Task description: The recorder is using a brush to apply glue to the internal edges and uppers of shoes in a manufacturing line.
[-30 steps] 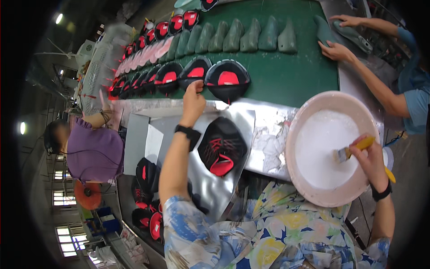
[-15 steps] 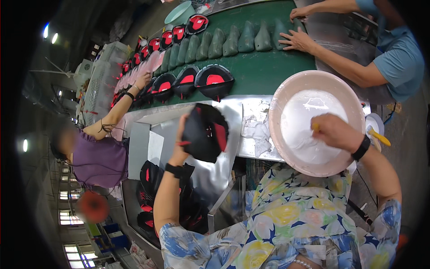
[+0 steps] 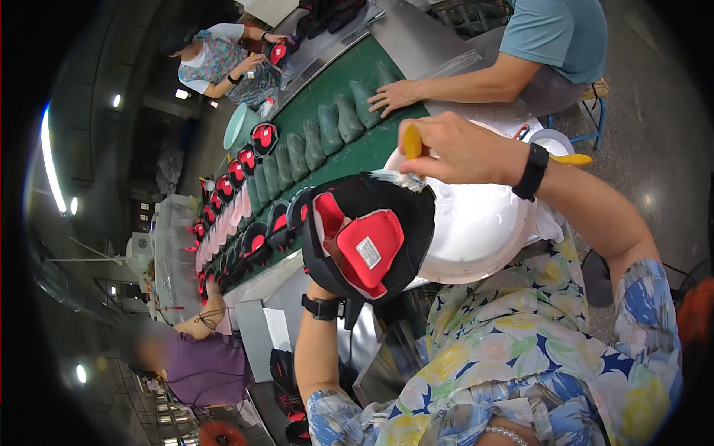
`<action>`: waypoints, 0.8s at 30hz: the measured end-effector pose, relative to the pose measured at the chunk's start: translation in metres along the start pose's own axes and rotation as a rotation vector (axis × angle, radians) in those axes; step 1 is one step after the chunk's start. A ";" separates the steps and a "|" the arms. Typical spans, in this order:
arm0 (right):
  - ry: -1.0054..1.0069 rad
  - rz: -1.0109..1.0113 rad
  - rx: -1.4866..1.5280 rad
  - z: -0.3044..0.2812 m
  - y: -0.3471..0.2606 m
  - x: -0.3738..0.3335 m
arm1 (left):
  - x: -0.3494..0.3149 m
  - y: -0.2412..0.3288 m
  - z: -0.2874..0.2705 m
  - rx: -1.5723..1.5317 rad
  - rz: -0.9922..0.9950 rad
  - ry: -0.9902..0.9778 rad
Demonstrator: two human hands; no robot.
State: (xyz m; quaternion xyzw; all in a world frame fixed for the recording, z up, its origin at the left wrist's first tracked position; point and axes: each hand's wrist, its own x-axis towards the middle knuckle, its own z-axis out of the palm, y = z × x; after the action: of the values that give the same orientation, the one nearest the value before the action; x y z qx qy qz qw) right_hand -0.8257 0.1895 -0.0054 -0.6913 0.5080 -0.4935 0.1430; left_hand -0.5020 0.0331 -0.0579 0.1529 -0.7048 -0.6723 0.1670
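Note:
A black shoe upper (image 3: 357,223) with a red lining and a white label inside is held up in front of me, its opening turned toward me. My left hand (image 3: 321,289) grips it from below and behind; most of its fingers are hidden by the upper. In my right hand (image 3: 454,149) is a yellow-handled brush (image 3: 413,141), clasped between thumb and fingers. Its white-coated bristles touch the upper's top right edge. Behind and right of the upper stands a pale pink basin (image 3: 462,276) of white liquid, partly covered by the upper and my right hand.
A green conveyor belt (image 3: 320,165) carries several dark green shoe lasts (image 3: 329,130), pink pieces (image 3: 239,204) and more uppers (image 3: 264,137). Beside the basin, a small white bowl (image 3: 554,140) has another yellow handle (image 3: 573,159) by it. Co-workers stand left, far left and right; one hand reaches over the belt.
The upper has come rightward and turned its opening toward me. My right hand has lifted the brush out of the basin and onto the upper's edge. The view has swung.

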 end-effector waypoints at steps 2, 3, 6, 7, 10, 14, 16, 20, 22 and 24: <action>0.134 0.138 -0.077 -0.001 0.003 -0.014 | 0.001 -0.008 0.010 0.050 0.012 0.014; 0.211 0.089 -0.120 0.000 0.004 -0.017 | -0.002 -0.009 0.015 0.076 0.018 0.026; 0.277 0.286 0.000 0.008 0.000 -0.024 | 0.004 -0.018 0.029 0.149 0.028 0.069; 0.305 0.305 -0.002 0.016 0.001 -0.026 | -0.003 -0.020 0.031 0.172 0.031 0.084; 0.374 0.360 0.136 0.036 0.007 -0.035 | 0.014 -0.024 0.038 0.234 0.049 0.113; 0.355 0.520 0.258 0.045 -0.009 -0.037 | 0.026 -0.032 0.042 0.320 0.068 0.172; 0.350 0.556 0.272 0.056 -0.006 -0.042 | 0.025 -0.031 0.039 0.363 0.081 0.191; 0.265 0.651 0.525 0.066 -0.013 -0.050 | 0.010 -0.032 0.042 0.454 0.116 0.253; 0.294 0.632 0.736 0.067 -0.016 -0.054 | 0.008 -0.032 0.039 0.492 0.134 0.283; 0.324 0.559 0.582 0.059 -0.020 -0.054 | -0.001 -0.026 0.033 0.536 0.152 0.327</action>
State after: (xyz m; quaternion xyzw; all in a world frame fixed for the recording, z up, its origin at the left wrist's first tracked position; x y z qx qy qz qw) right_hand -0.7653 0.2257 -0.0485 -0.3715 0.5313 -0.6606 0.3785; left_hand -0.5160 0.0612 -0.0853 0.2444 -0.8299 -0.4150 0.2816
